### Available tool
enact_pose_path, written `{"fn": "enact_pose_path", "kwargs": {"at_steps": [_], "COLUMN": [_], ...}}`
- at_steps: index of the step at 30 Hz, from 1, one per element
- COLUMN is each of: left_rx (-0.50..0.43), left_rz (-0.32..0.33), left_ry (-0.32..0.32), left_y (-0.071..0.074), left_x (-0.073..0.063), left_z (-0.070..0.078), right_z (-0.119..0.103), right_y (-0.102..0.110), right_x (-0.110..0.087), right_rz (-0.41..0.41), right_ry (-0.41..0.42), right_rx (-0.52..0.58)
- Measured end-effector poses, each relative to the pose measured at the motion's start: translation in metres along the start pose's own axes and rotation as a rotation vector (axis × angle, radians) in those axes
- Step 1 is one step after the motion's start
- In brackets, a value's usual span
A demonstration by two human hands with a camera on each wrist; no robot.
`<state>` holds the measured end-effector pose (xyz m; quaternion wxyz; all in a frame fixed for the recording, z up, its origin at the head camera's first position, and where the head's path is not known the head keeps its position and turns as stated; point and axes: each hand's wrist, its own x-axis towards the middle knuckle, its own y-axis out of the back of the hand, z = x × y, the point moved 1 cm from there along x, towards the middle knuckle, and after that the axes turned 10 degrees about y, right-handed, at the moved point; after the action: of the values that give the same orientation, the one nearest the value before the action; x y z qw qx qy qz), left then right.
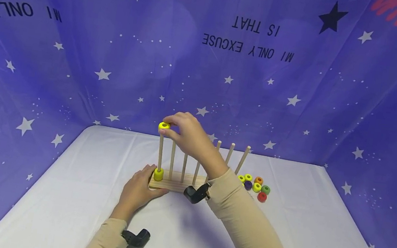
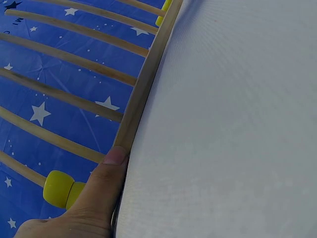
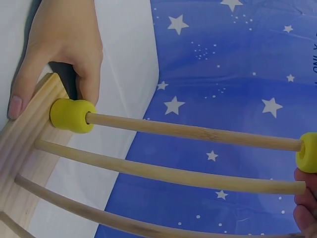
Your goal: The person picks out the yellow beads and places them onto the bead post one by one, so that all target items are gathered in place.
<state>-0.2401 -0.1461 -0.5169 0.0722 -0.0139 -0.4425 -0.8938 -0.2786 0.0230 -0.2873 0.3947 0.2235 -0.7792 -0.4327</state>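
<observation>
My right hand [image 1: 190,134] pinches a yellow bead [image 1: 163,127] between thumb and fingers at the top of the leftmost peg [image 1: 160,152]. In the right wrist view, the tip of that peg meets the hole of the bead [image 3: 310,154]. Two more yellow beads [image 3: 69,115] are stacked at the foot of the same peg. My left hand [image 1: 137,188] grips the left end of the wooden base [image 1: 174,186], its thumb along the front edge. The left wrist view shows the thumb [image 2: 103,186] pressed on the base [image 2: 141,94].
Several loose beads lie right of the base, among them a red bead [image 1: 262,197], a green bead [image 1: 266,190], an orange bead [image 1: 259,180] and a dark purple bead [image 1: 248,185]. Bare upright pegs [image 1: 242,160] rise along the base. Behind the white table [image 1: 281,237] hangs a blue starry cloth [image 1: 176,61].
</observation>
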Motion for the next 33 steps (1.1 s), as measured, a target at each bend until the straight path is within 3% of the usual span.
{"fn": "enact_pose_path", "kwargs": {"at_steps": [19,33], "left_rx": [-0.001,0.001], "left_rz": [0.006,-0.008], "left_ry": [-0.018,0.002], "left_y": [-0.0007,0.0009], "left_x": [0.0019,0.0004], "left_z": [-0.0004,0.0005], "right_z": [0.0003,0.0020], "right_y": [-0.0045,-0.0063], "right_x": [0.0020,0.0019], "right_rz": [-0.049,-0.061], "right_ry": [-0.011,-0.007], "right_rx": [-0.007,0.004]}}
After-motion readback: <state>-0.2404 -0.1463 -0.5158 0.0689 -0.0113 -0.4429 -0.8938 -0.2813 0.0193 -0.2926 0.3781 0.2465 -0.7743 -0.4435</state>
